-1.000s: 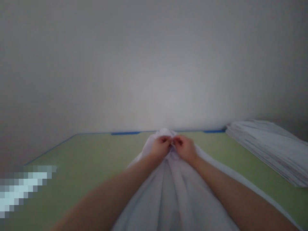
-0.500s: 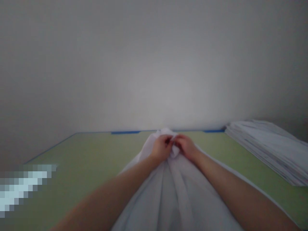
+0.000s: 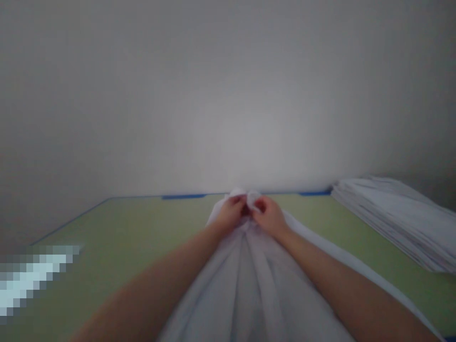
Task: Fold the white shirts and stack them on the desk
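Note:
A large white cloth point(image 3: 245, 285) spreads toward me over the table, its folds fanning out from a bunched end near the far edge. My left hand point(image 3: 232, 212) is closed on the left side of that bunch, with its fingertips partly hidden in the fabric. Close beside it, my right hand point(image 3: 268, 214) pinches the right side, thumb and fingers curled around a fold. The two hands almost touch. Both arms reach forward over the cloth.
The green tabletop point(image 3: 142, 237) has a blue edge and meets a plain grey wall point(image 3: 228, 95). At the right lies a stack of folded white cloths point(image 3: 402, 213). A pixelated bright patch point(image 3: 39, 273) covers the lower left.
Both hands have shifted slightly left, and the right has turned in the fabric. The bunched end has been rearranged, with cloth now standing up above the fingers.

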A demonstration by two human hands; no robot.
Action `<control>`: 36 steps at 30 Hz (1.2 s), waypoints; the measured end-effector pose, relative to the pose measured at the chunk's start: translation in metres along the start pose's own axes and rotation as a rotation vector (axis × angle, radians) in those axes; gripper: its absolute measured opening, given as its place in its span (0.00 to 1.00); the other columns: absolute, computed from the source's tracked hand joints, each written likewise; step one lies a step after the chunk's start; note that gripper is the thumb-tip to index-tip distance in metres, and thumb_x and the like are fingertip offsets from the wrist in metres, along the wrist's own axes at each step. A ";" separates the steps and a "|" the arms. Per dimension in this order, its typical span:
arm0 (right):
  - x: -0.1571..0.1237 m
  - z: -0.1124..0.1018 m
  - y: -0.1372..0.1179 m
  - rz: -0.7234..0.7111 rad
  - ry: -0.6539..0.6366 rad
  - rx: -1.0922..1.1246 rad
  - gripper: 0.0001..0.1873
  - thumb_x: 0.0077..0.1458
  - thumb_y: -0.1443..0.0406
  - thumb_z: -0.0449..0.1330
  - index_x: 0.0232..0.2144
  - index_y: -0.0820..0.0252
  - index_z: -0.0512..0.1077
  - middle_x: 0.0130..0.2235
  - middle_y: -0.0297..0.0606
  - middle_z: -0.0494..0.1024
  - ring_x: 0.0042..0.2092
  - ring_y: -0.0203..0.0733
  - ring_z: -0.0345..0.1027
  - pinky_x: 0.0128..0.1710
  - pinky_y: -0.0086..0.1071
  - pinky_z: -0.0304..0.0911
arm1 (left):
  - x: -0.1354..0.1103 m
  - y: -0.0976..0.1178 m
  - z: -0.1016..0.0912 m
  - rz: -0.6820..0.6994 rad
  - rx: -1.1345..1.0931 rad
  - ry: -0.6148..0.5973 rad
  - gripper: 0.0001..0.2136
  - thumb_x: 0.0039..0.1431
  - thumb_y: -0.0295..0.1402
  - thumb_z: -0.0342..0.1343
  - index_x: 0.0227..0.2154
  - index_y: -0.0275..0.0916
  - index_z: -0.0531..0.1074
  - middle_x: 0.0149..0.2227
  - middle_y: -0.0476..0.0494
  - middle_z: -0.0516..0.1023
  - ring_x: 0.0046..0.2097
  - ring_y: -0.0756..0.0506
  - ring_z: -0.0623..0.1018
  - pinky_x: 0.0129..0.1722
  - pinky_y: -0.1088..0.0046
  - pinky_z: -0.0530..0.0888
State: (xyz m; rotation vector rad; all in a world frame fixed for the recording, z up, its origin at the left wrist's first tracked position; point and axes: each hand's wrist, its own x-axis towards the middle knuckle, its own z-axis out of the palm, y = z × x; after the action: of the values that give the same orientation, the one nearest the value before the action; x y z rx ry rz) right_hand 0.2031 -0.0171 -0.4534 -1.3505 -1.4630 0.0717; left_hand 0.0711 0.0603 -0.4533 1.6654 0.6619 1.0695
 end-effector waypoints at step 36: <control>0.000 -0.001 0.000 0.107 -0.226 0.756 0.27 0.37 0.73 0.52 0.45 0.57 0.63 0.45 0.37 0.74 0.44 0.39 0.68 0.45 0.33 0.63 | -0.014 0.027 0.000 -0.222 0.363 -0.403 0.14 0.44 0.42 0.60 0.24 0.35 0.69 0.20 0.51 0.66 0.19 0.54 0.64 0.16 0.78 0.59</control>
State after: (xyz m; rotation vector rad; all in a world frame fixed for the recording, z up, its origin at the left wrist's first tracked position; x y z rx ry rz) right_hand 0.2036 -0.0182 -0.4530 -0.8054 -1.3385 0.7880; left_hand 0.0630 0.0392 -0.4325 1.9875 0.7804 0.4502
